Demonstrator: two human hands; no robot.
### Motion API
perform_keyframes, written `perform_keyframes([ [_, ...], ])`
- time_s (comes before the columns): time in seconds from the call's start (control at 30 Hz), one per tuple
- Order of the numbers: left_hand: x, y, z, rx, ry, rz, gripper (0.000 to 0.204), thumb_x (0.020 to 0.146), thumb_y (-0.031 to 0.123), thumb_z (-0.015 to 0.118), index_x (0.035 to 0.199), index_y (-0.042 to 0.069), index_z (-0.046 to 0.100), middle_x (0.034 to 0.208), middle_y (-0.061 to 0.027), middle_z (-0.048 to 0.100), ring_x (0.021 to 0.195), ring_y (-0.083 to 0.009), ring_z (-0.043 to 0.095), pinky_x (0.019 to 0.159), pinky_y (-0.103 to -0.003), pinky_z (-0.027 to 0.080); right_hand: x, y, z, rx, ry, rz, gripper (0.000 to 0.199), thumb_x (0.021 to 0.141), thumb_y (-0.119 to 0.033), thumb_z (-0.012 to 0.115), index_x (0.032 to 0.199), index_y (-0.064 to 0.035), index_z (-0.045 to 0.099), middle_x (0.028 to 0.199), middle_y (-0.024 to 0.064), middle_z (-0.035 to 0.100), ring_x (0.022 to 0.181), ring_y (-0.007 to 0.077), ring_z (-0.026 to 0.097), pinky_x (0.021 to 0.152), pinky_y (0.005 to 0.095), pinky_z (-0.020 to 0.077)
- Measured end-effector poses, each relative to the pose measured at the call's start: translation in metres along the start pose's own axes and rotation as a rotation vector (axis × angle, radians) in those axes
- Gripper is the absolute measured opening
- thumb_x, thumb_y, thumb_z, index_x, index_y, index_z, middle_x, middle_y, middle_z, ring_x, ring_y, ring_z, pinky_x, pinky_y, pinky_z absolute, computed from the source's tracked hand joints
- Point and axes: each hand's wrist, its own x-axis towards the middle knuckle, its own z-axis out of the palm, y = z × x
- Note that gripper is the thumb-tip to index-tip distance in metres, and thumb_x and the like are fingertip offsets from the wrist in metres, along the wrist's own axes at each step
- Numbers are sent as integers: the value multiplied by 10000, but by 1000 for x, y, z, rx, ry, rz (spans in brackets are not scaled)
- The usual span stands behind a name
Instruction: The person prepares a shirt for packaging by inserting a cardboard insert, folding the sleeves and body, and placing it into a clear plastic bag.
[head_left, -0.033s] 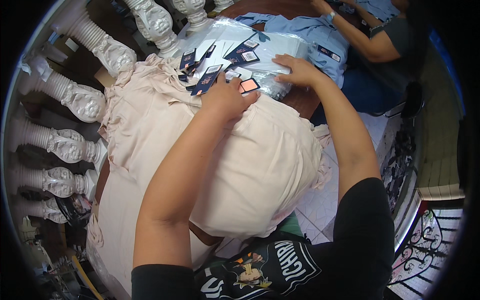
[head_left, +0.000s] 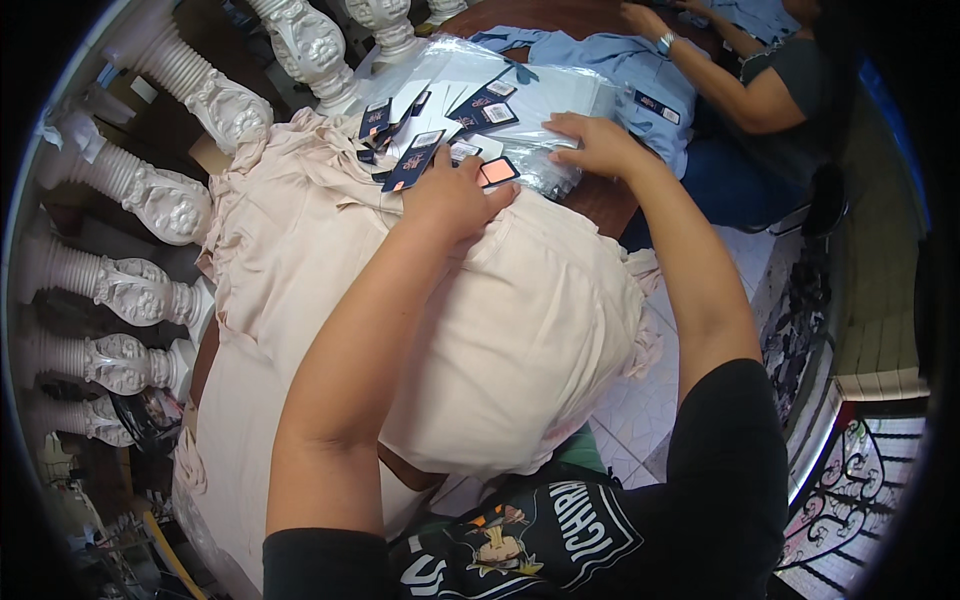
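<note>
A pile of pale pink garments (head_left: pixel 520 330) lies in front of me, draped in thick folds. At its far edge my left hand (head_left: pixel 448 195) rests on the cloth, thumb spread away from the fingers, fingertips against several hang tags. One dark blue hang tag (head_left: pixel 413 163) lies just left of these fingertips, and a tag with an orange panel (head_left: pixel 497 172) lies by the thumb. My right hand (head_left: pixel 600 145) is open, thumb and fingers apart, touching a stack of clear plastic bags (head_left: pixel 570 95) at its right side. More dark tags (head_left: pixel 488 115) are scattered on the bags.
White carved balusters (head_left: pixel 235 110) line the left side. Light blue garments (head_left: pixel 590 50) cover the far part of the brown table (head_left: pixel 605 205). At the far right, another person's arm (head_left: pixel 715 90) reaches over them. A black metal scroll grille (head_left: pixel 850 490) stands at lower right.
The other person's watch-wearing wrist has shifted slightly toward me. My hands, the tags and the pink garments look the same.
</note>
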Motion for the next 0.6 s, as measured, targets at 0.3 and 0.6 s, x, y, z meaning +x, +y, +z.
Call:
perform_keyframes([
  [0.3,-9,23,-14,-70,26,-71,742,772,635,508,1328,147,451,1475,-214,198,1202,-345,480,960,-425,411,-6,18,-3,353,21,18,296,888,-291,566,1099,-104,655,1220,112,584,1189,234,500,973,335,384],
  [0.6,-5,18,-5,-117,24,-80,762,785,680,451,1342,161,440,1443,-250,245,1236,-380,426,976,-437,391,-89,13,-51,296,122,92,275,918,-249,523,1035,-39,656,1002,129,659,923,206,612,875,307,439],
])
